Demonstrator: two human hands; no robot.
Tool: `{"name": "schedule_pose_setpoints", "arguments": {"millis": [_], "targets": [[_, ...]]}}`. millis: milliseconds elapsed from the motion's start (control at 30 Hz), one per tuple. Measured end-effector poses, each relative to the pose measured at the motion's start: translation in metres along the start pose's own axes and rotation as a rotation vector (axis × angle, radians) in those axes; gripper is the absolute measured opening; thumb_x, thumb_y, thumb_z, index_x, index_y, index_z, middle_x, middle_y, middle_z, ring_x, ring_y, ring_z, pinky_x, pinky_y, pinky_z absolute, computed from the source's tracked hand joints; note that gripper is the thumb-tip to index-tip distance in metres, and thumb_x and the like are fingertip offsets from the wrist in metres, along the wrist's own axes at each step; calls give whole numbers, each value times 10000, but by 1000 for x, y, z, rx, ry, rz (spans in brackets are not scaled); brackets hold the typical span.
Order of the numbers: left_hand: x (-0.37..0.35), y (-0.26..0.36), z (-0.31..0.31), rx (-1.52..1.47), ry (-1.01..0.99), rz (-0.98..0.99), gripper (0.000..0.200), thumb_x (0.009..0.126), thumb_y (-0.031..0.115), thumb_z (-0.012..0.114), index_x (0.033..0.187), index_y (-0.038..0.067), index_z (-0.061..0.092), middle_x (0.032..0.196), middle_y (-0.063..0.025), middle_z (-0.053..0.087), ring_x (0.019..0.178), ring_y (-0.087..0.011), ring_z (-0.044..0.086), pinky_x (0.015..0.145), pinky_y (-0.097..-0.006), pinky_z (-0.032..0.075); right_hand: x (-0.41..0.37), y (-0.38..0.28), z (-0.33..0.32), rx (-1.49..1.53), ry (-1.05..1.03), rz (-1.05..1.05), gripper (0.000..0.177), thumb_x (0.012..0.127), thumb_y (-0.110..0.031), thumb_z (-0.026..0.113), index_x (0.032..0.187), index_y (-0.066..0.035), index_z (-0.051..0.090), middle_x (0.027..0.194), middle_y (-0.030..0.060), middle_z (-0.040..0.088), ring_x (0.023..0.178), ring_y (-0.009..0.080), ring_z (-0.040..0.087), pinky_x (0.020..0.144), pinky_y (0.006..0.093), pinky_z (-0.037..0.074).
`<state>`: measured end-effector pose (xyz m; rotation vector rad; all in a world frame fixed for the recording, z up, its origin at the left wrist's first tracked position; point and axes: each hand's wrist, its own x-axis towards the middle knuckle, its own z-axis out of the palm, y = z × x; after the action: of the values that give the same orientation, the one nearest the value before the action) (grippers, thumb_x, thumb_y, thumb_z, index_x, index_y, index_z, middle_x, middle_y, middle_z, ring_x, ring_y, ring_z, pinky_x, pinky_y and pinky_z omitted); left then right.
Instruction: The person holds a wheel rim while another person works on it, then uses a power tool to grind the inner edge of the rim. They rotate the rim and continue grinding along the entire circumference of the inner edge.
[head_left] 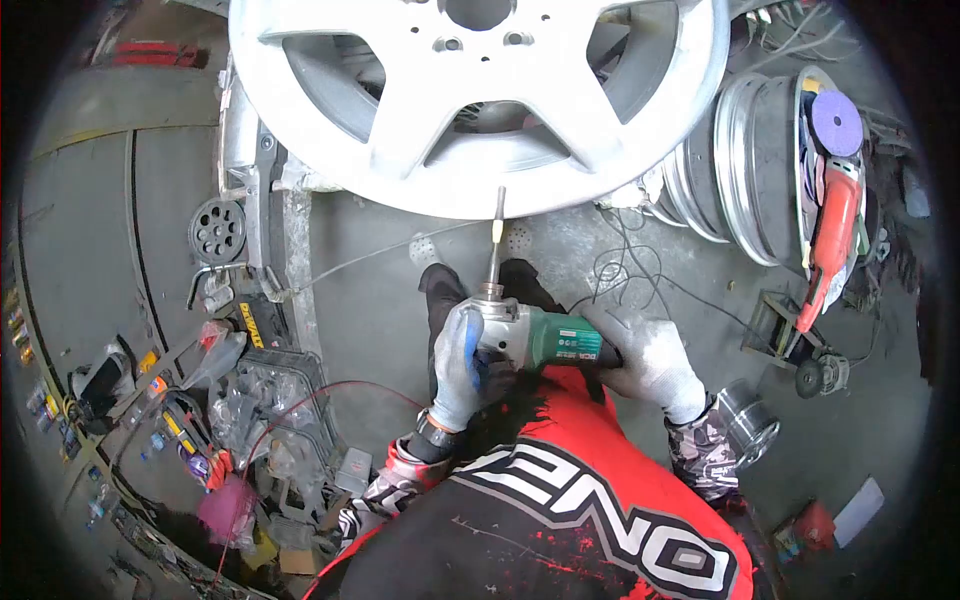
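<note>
Power tool [562,340] between gloved fingers [464,332]

The grey floor [370,335] is well lit, with mixed clutter [265,395] along the left.

Head view: looks forward and down, wheel [485,80] close ahead.

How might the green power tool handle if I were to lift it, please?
The green power tool would likely stay stiff, given its solid-looking casing. It is probably heavy for its size, as its head looks metallic. It might tip head-first, since a slim shaft juts from that end.
</note>
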<state>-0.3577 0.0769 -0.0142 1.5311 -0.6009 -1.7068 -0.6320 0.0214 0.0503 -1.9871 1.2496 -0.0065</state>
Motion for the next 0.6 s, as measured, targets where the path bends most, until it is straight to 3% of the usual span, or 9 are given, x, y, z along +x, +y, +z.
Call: {"name": "schedule_pose_setpoints", "arguments": {"millis": [33,67,133,167,233,267,300,367,600], "targets": [[3,-11,-4,-318,4,-46,368,1084,265,572,1302,-29,605,1178,-231,700,1031,-332,733,840,-485,598,2,0,0,-3,7,-6,779,664,-156,848,1408,-116,622,1024,151,705,917,383,720,765,487,579],[7,-23,-5,-321,4,-45,368,1084,265,572,1302,-29,605,1178,-231,700,1031,-332,733,840,-485,598,1,0,-2,-6,6,-7,779,664,-156,848,1408,-116,622,1024,151,705,917,383,720,765,487,579],[11,-32,2,171,-85,261,375,1120,276,506,1315,-31,596,1199,-244,689,1048,-336,727,865,-484,591,-8,-2,-12,-33,40,36,783,658,-166,859,1404,-114,628,1015,151,705,912,379,722,759,483,581],[12,-36,5,164,-89,263,375,1120,276,506,1315,-31,596,1199,-244,689,1048,-336,727,865,-484,591,-11,-2,-14,-40,40,39,783,658,-166,859,1404,-114,628,1015,151,705,912,379,722,759,483,581],[18,-17,14,322,-103,614,320,1070,158,585,1312,-51,577,1212,-276,676,1039,-417,718,876,-485,589,-15,-3,-18,-62,55,53,777,656,-169,862,1396,-111,633,1005,149,704,918,375,726,762,476,586],[22,-29,12,442,-35,909,316,1049,102,604,1318,-58,565,1219,-293,669,1034,-458,711,872,-479,590,-16,-3,-17,-65,53,52,777,656,-169,862,1396,-111,633,1005,149,704,918,375,726,762,476,586],[22,-32,9,440,-31,910,316,1049,102,604,1318,-58,565,1219,-293,669,1034,-458,711,872,-479,590,-15,-2,-16,-63,41,49,776,658,-168,859,1398,-112,631,1007,149,704,922,375,727,762,474,586],[18,-36,-3,406,-117,563,432,932,55,736,1316,-53,570,1220,-295,691,1065,-455,723,906,-489,596,-12,-2,-10,-60,27,40,776,660,-166,857,1399,-112,629,1008,150,704,926,374,729,762,472,587],[11,-16,-38,579,-23,832,609,799,106,872,1311,-37,575,1197,-261,694,1039,-435,725,883,-479,594,10,-17,18,-8,1,5,789,676,-161,847,1426,-103,612,1040,152,707,929,371,727,756,472,584]]}}
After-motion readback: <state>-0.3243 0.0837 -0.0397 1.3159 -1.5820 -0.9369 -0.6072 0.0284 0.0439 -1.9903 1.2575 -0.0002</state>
